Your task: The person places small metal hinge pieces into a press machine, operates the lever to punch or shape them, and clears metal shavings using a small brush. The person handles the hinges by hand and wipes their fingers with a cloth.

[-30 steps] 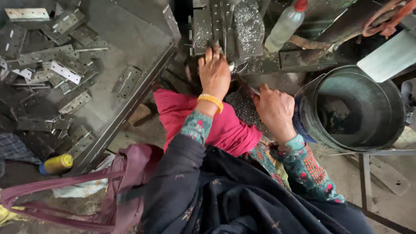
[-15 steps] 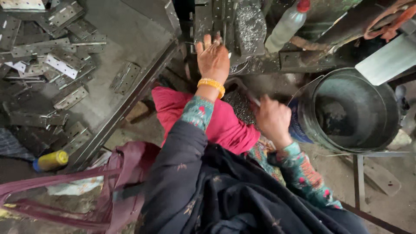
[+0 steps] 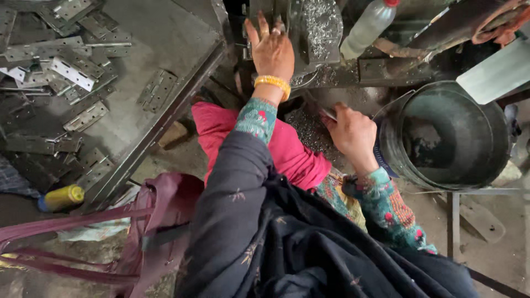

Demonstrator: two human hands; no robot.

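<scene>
My left hand [image 3: 271,51], with a yellow bangle on the wrist, lies flat with fingers spread on the dark metal machine [image 3: 320,27] at the top middle. My right hand [image 3: 353,134] is lower and to the right, fingers curled around a small bright metal piece [image 3: 329,113] above a heap of metal shavings [image 3: 305,128]. A pink cloth [image 3: 287,152] covers my lap under the left forearm. What lies beneath the left palm is hidden.
Several metal hinges [image 3: 72,72] lie scattered on a grey steel table [image 3: 165,33] at the left. A dark metal bucket [image 3: 447,138] stands at the right. A plastic bottle [image 3: 367,26] leans by the machine. A maroon bag [image 3: 160,232] and a yellow-capped container [image 3: 63,197] sit lower left.
My left hand has reached further up onto the machine and its fingers have spread. My right hand has stayed by the shavings, fingers still curled.
</scene>
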